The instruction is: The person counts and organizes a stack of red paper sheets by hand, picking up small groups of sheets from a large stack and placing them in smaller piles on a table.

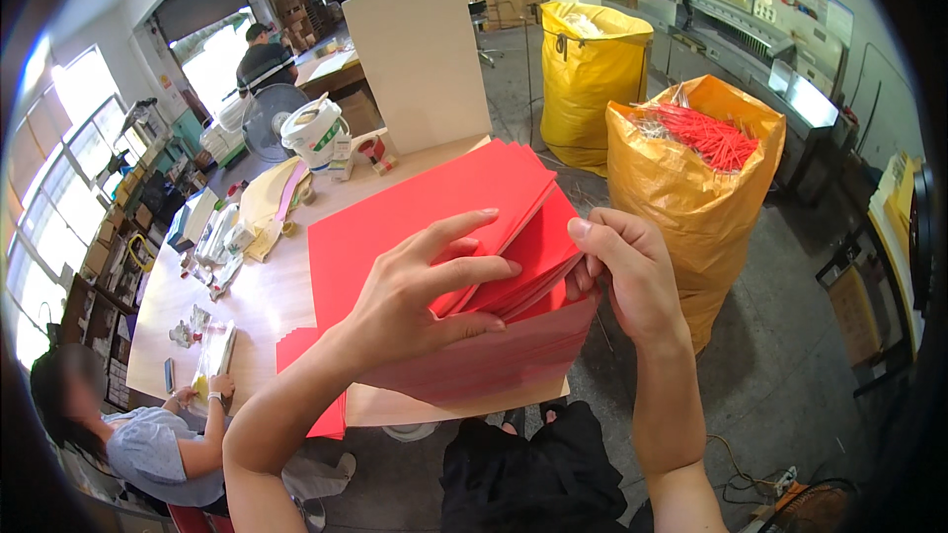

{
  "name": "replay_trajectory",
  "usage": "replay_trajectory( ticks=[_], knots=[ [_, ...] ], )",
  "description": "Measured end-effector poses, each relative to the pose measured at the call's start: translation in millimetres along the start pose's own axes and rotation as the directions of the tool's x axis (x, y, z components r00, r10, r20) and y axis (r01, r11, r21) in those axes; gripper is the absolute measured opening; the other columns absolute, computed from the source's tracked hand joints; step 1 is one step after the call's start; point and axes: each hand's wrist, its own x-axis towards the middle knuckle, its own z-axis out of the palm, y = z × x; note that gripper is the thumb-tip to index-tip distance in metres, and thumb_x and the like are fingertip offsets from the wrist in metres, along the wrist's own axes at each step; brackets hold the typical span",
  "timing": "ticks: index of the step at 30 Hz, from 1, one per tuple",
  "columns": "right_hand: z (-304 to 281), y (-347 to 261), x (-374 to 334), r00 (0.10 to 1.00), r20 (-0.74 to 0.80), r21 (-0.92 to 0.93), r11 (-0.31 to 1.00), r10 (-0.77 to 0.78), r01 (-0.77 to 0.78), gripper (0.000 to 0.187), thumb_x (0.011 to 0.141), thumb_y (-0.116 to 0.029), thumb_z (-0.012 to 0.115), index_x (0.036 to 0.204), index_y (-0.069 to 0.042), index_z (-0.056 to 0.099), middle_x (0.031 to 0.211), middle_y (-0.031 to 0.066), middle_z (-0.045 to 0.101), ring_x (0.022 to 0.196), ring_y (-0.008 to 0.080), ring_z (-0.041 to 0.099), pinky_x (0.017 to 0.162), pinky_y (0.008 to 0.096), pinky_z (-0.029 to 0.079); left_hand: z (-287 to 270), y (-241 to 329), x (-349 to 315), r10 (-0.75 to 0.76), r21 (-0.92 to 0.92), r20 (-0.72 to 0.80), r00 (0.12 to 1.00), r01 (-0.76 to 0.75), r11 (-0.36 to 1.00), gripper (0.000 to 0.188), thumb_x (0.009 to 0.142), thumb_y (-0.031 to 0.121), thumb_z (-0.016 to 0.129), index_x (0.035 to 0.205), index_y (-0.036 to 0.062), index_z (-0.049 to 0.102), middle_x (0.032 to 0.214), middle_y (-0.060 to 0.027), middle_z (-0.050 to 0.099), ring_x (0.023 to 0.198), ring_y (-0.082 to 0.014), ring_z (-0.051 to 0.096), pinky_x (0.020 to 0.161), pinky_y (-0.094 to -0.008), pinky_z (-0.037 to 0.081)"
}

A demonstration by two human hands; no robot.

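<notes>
Red stack (395,207) stands on the tabletop (262,301), square in front of the wearer. Upper sheets (538,240) fanned on its 3 o'clock side, splayed in layers; their free edge runs roughly 1 to 7 o'clock. Long axis of the stack: cannot tell, hands cover too much.

Left hand (410,281) comes in from 7 o'clock, fingers spread apart, laid over the fanned part, tips pointing about 2 o'clock.

Right hand (632,262) at the outer corner, thumb and fingers together, clamped on the sheets there; one sheet or several, cannot tell. Key relation: that corner lies at 9 o'clock from the right fingers, touching, and at 3 o'clock from the left fingertips, slightly apart. Right hand is nearer.

Orange bag (681,202) on the floor, 2 o'clock.
</notes>
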Motion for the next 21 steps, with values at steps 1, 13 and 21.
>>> replay_trajectory(
  ticks=[1,13,21],
  knots=[
    [-0.9,0.7,0.3,1.000,0.003,-0.013,1.000,0.001,-0.001,0.044,0.111,-0.031,0.065,0.073,-0.009,0.059,0.068,-0.0009,0.060,0.064,0.0071,0.058,0.061,0.0239,0.043,0.1,-0.7,-0.2,0.004,-0.002,-0.003,1.000,-0.004,1.000,0.056,0.076,0.028,0.099,0.128,0.0204,0.080,0.158,-0.0155,0.059,0.122,-0.0368,0.075,0.099,-0.0472,0.066],
    [7.8,11.6,-1.1,0.944,-0.018,-0.548,0.793,-0.330,0.267,0.044,0.111,-0.028,0.064,0.073,-0.007,0.059,0.065,0.0001,0.059,0.060,0.0080,0.053,0.056,0.0268,0.039,3.7,6.2,0.6,0.011,0.185,0.029,1.000,-0.016,0.983,0.051,0.087,0.000,0.076,0.134,0.0198,0.078,0.157,-0.0191,0.060,0.126,-0.0371,0.073,0.099,-0.0483,0.064],
    [8.1,-1.3,-1.7,0.999,-0.026,0.104,0.994,0.027,-0.024,0.035,0.108,-0.020,0.066,0.076,-0.008,0.061,0.067,0.0004,0.062,0.060,0.0095,0.060,0.059,0.0241,0.047,0.7,6.1,-1.1,0.019,0.118,0.029,0.999,-0.022,0.993,0.051,0.081,0.015,0.092,0.130,0.0187,0.079,0.163,-0.0176,0.054,0.121,-0.0345,0.075,0.099,-0.0493,0.064]
  ],
)
